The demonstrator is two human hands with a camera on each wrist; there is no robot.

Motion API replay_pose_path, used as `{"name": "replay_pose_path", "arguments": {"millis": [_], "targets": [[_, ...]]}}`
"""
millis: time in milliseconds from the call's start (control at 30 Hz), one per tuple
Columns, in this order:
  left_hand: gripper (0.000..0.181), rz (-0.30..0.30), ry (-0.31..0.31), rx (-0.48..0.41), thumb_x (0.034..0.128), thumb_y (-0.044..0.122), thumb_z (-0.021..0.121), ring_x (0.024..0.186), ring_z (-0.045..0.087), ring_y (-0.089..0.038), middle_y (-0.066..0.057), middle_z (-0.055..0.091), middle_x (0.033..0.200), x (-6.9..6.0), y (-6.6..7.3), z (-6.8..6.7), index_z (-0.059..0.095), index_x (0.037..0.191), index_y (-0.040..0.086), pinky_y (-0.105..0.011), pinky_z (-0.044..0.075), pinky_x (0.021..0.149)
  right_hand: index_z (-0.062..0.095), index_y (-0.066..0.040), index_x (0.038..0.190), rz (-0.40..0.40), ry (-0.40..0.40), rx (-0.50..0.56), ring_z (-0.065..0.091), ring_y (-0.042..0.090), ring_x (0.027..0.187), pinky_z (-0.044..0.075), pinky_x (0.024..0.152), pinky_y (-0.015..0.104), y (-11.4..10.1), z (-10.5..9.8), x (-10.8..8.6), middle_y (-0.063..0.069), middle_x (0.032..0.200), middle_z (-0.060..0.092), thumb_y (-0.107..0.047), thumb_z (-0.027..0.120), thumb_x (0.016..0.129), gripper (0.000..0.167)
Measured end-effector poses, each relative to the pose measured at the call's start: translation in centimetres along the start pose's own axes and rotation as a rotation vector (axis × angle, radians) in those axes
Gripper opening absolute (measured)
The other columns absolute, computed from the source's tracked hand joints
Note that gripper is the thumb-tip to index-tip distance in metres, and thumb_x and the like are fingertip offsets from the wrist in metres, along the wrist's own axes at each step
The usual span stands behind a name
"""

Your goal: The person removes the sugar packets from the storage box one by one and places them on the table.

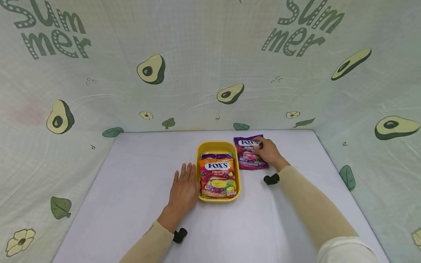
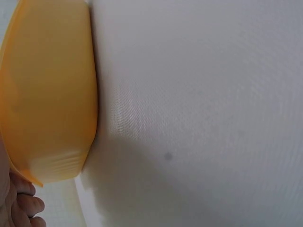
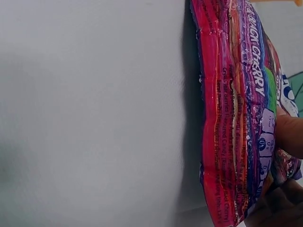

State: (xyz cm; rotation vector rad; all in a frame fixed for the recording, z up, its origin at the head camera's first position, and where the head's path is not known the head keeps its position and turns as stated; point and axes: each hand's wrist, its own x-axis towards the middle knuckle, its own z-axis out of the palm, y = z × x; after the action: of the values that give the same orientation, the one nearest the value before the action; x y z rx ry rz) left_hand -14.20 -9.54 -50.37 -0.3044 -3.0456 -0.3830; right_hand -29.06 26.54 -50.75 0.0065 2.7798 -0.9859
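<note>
A purple bag of Fox's Berries candy (image 1: 251, 157) is at the far right of the yellow tray (image 1: 215, 146), just beside its rim. My right hand (image 1: 269, 151) grips this bag by its right side. In the right wrist view the thumb (image 3: 289, 135) lies on the bag's face, with fingers partly hidden behind its edge. My left hand (image 1: 185, 188) rests against the tray's left side, fingers straight. In the tray lies an orange and pink bag of Fox's Fruits candy (image 1: 217, 177), partly covering a purple packet (image 1: 217, 156).
A white table (image 1: 138, 182) spreads around the tray. Behind and at both sides hangs a pale cloth (image 1: 190, 54) printed with avocados, leaves and lettering. A small black device (image 1: 271, 179) sits at the right wrist, another black device (image 1: 180, 235) at the left.
</note>
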Motion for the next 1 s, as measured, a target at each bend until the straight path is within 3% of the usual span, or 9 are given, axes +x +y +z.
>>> {"name": "replay_pose_path", "arguments": {"millis": [333,567,733,1000], "targets": [[0.062,0.0,0.013,-0.007,0.1111,0.032,0.049,0.16,0.027,-0.037,-0.018,0.038,0.168,-0.2,0.0,0.1,0.036,0.163,0.001,-0.06,0.026,0.128,0.039,-0.006,0.161,0.013,0.032,-0.062,0.042,0.051,0.143,0.032,0.121,0.07,0.5,-0.4,-0.2,0.032,0.156,0.043,-0.028,0.067,0.103,0.068],[0.062,-0.004,0.009,-0.006,0.1109,0.032,0.05,0.16,0.027,-0.037,-0.018,0.037,0.168,-0.4,0.1,0.0,0.036,0.163,0.001,-0.059,0.024,0.129,0.036,0.0,0.161,0.027,0.059,-0.065,0.056,0.046,0.128,0.047,0.111,0.063,1.1,-1.0,-0.9,0.032,0.147,0.048,-0.031,0.063,0.105,0.069],[0.063,0.004,0.003,-0.008,0.1108,0.032,0.05,0.161,0.025,-0.036,-0.018,0.036,0.169,-0.3,0.0,0.0,0.035,0.163,0.001,-0.059,0.023,0.129,0.038,0.007,0.157,0.016,0.131,-0.097,0.059,0.045,0.124,0.051,0.105,0.06,1.4,-1.6,-1.4,0.034,0.145,0.05,-0.03,0.061,0.107,0.066],[0.064,0.025,-0.022,-0.048,0.1116,0.036,0.045,0.163,0.019,-0.034,-0.014,0.03,0.173,0.0,-0.6,0.1,0.032,0.165,0.004,-0.058,0.019,0.131,0.042,0.002,0.157,-0.05,0.161,-0.124,0.056,0.045,0.129,0.047,0.113,0.062,-1.1,-0.6,-2.4,0.03,0.15,0.049,-0.034,0.057,0.109,0.062]]}}
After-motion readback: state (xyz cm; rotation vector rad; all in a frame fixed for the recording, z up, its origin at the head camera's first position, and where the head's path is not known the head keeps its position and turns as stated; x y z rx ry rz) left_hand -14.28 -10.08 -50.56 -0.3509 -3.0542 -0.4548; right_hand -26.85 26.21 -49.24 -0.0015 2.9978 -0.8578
